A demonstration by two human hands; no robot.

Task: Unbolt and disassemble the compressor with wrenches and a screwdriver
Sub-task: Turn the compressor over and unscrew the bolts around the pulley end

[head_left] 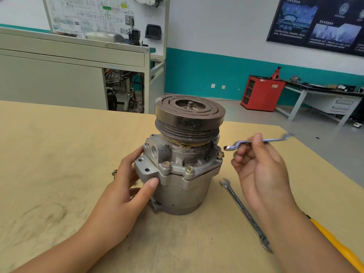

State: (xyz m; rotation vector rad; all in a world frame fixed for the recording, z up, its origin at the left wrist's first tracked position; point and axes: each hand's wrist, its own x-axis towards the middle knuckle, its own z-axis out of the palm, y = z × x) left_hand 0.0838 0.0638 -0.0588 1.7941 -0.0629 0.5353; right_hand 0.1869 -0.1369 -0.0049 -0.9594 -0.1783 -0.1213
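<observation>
Fingers [258,137] of the right hand [260,170] pinch a ring wrench [244,142] held level, ring end toward the compressor [185,174]. The left hand [126,186] clasps its housing. It stands on the table [59,154], pulley up, long axis vertical.

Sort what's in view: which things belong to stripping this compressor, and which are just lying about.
Job: compressor, held by the left hand; offset wrench in the right hand; combination wrench on the table; loose bolt beside it; yellow tool handle, likely the screwdriver.
Lying about: red cabinet, wall poster, wiring-diagram board, far workbench.
</observation>
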